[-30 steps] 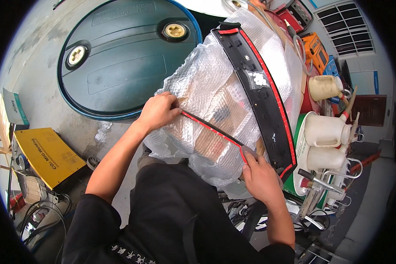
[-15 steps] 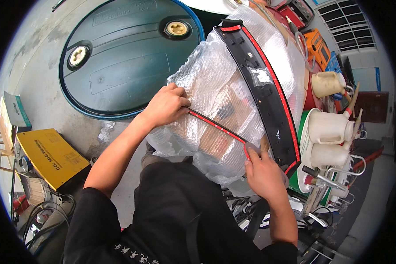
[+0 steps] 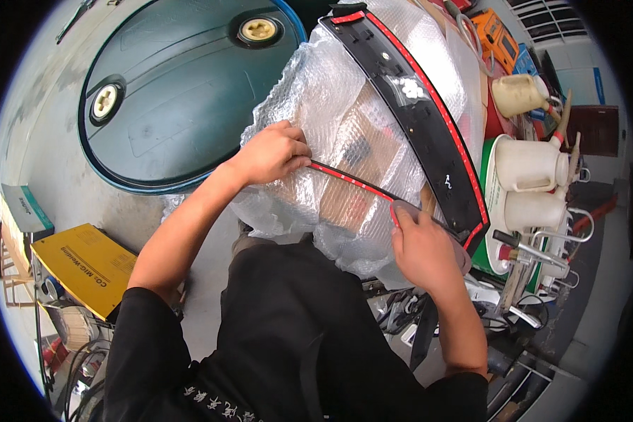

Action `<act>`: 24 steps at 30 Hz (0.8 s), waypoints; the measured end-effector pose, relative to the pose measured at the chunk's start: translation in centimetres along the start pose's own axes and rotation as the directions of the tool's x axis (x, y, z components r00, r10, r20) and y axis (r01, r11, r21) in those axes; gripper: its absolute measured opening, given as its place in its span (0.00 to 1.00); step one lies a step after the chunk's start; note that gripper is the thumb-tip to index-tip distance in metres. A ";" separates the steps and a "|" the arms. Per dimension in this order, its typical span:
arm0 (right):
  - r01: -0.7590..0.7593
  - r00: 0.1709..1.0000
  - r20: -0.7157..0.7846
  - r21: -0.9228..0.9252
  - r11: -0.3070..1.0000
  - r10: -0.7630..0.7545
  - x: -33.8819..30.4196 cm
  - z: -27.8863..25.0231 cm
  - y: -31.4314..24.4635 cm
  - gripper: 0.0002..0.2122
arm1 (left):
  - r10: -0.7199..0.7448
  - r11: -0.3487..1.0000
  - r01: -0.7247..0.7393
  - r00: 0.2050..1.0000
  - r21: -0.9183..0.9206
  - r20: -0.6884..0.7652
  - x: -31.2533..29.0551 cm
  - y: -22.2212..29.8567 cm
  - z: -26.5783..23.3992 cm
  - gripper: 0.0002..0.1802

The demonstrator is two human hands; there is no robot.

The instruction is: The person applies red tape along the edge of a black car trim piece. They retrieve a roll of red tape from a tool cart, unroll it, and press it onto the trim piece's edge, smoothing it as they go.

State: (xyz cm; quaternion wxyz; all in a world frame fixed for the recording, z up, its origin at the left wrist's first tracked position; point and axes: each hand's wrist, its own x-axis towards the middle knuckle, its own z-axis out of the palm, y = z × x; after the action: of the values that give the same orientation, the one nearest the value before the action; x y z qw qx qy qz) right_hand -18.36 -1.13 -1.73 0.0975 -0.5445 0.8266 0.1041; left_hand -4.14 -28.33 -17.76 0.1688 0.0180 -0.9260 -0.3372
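A thin dark strip with red-backed tape (image 3: 359,182) stretches between my hands above the bubble wrap (image 3: 309,91). My left hand (image 3: 274,152) pinches its far-left end between thumb and fingers. Around its other end my right hand (image 3: 427,246) is closed, thumb along the red edge. A greyish, rounded piece (image 3: 464,259) shows beneath and beside the right fingers; whether it belongs to the strip I cannot tell. Just beyond the right hand, a long curved black trim panel (image 3: 408,112) lies underside up on the bubble wrap, red tape along its edges and a small clear bag (image 3: 410,88) on it.
A dark blue-green drum (image 3: 183,91) with two pale caps stands at far left. White plastic jugs (image 3: 531,163) crowd the right side near a green-edged container (image 3: 487,211). A yellow welding machine (image 3: 88,267) sits on the lower left. Cardboard shows through the bubble wrap.
The view has shifted, so the drum and panel sit further left and higher. Both hands still hold the strip; the left hand has come slightly closer to the right.
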 end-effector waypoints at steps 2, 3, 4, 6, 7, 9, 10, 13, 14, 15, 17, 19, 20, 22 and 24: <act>-0.016 1.000 0.001 0.002 1.000 0.016 0.1 0.1 -0.1 0.17 | -0.022 0.998 0.024 0.999 -0.063 0.029 0.2 -0.2 -0.3 0.09; -0.024 1.000 0.001 0.002 1.000 0.024 0.1 0.2 -0.2 0.17 | -0.016 0.998 0.019 0.999 -0.068 0.038 0.3 -0.2 -0.2 0.09; -0.020 1.000 -0.002 0.001 1.000 0.020 0.1 0.4 -0.1 0.16 | -0.010 0.997 0.013 0.999 -0.071 0.044 0.3 -0.3 -0.2 0.10; -0.040 0.999 0.002 -0.021 0.999 0.040 0.0 0.6 -0.2 0.16 | 0.001 0.997 0.003 0.999 -0.077 0.052 0.4 -0.6 -0.2 0.10; -0.046 0.999 0.002 -0.032 0.998 0.046 0.1 0.7 -0.3 0.16 | 0.010 0.997 -0.006 0.998 -0.076 0.055 0.4 -0.6 -0.2 0.10; -0.058 0.998 0.029 -0.026 0.998 0.059 0.3 0.5 -0.6 0.16 | 0.028 0.997 -0.024 0.998 -0.073 0.060 0.4 -0.7 -0.2 0.10; -0.065 0.997 0.043 -0.026 0.998 0.066 0.4 0.4 -0.7 0.16 | 0.022 0.997 -0.016 0.997 -0.073 0.077 0.5 -0.7 -0.2 0.10; -0.079 0.995 0.057 -0.038 0.996 0.081 0.6 0.6 -0.9 0.16 | 0.012 0.998 -0.006 0.995 -0.065 0.095 0.5 -0.6 -0.4 0.10; -0.086 0.995 0.053 -0.043 0.995 0.088 0.7 0.7 -0.9 0.17 | 0.017 0.998 -0.012 0.997 -0.060 0.080 0.5 -0.6 -0.2 0.10; -0.092 0.994 0.049 -0.048 0.995 0.094 0.7 0.8 -1.0 0.17 | 0.021 0.998 -0.018 0.998 -0.054 0.065 0.5 -0.7 -0.1 0.10; -0.108 0.992 0.054 -0.053 0.993 0.111 0.7 0.8 -1.1 0.17 | 0.025 0.998 -0.021 0.997 -0.056 0.073 0.6 -0.7 -0.1 0.09; -0.123 0.990 0.069 -0.051 0.991 0.127 0.9 0.8 -1.3 0.17 | 0.022 0.998 -0.018 0.997 -0.053 0.076 0.6 -0.7 -0.1 0.09; -0.125 0.989 0.068 -0.048 0.991 0.128 0.9 0.9 -1.3 0.17 | 0.016 0.999 -0.013 0.997 -0.048 0.075 0.5 -0.7 0.0 0.09; -0.130 0.989 0.066 -0.042 0.991 0.132 1.1 1.0 -1.3 0.17 | 0.010 0.999 -0.007 0.997 -0.040 0.073 0.5 -0.8 0.0 0.09; -0.169 0.974 0.148 -0.031 0.985 0.172 1.4 0.5 -1.6 0.19 | 0.007 0.999 -0.005 0.997 -0.032 0.072 0.4 -0.9 0.1 0.09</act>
State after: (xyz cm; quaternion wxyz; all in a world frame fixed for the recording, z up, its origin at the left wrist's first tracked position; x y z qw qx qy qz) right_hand -17.42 -2.89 -2.68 0.1453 -0.4628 0.8596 0.1604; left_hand -4.67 -28.99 -18.24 0.1367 0.0006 -0.9260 -0.3519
